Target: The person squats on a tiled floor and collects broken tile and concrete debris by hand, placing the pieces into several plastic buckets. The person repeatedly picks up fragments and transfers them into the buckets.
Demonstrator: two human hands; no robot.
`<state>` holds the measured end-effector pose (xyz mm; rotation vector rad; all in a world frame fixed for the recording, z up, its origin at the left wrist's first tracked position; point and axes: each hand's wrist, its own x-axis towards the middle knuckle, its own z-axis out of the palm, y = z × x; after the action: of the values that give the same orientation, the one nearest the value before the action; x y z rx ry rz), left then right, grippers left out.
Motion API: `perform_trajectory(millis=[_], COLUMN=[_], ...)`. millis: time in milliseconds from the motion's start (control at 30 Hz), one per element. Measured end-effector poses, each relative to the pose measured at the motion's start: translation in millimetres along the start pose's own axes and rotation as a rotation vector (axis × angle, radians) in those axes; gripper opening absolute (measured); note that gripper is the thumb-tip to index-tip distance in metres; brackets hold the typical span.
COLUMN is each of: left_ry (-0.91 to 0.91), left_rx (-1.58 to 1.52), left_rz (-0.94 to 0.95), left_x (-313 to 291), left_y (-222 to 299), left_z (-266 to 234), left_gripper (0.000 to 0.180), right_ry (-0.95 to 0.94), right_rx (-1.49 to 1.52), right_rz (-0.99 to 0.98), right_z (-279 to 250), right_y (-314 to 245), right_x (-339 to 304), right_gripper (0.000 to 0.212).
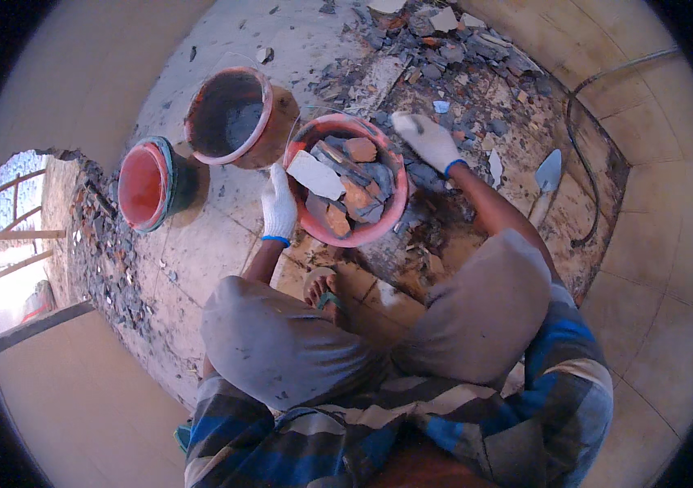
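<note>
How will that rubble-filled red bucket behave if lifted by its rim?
Probably heavy: the red bucket is heaped with broken tile and brick pieces. Loose chunks piled near the rim may shift or spill if it tilts. The left hand grips one side only, so a one-sided lift would likely tip it.

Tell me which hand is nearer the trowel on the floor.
Right. The right hand is on the rubble just beyond the filled bucket, on the same side as the trowel. The left hand grips the bucket's opposite rim, farther away.
</note>
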<state>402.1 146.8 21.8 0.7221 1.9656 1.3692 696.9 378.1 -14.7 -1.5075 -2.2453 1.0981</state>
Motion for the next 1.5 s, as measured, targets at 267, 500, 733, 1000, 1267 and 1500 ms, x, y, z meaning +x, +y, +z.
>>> perform_trajectory(millis=[267,500,733,1000,1267,1500], left_ry=[-0.008,-0.167,-0.426,-0.251,-0.038,0.277], left_rx=[0.215,-0.019,0.238,-0.024,-0.136,0.664], left_rz=[0.217,-0.240,-0.350,-0.229,-0.355,-0.182], left_x=[10,24,-29,-60,-82,-150], left_y=[1,-7,-16,12,-85,-122], left_z=[-3,-27,-35,-27,-124,-287], left_gripper=[0.071,0.081,0.062,0.037,0.043,0.037], right_ry=[0.049,0.201,-0.265,-0.172,-0.300,-0.639], right_rx=[0.585,0.233,0.454,0.332,0.056,0.427], right_rz=[-0.359,-0.295,0.021,-0.409,-0.758,-0.534], right_z=[-50,-26,9,9,44,77], right_y=[-96,-85,-46,-57,-101,-111], right_x=[-64,-71,-140,-131,-121,-102], right_gripper=[0.068,0.065,0.054,0.042,0.046,0.045])
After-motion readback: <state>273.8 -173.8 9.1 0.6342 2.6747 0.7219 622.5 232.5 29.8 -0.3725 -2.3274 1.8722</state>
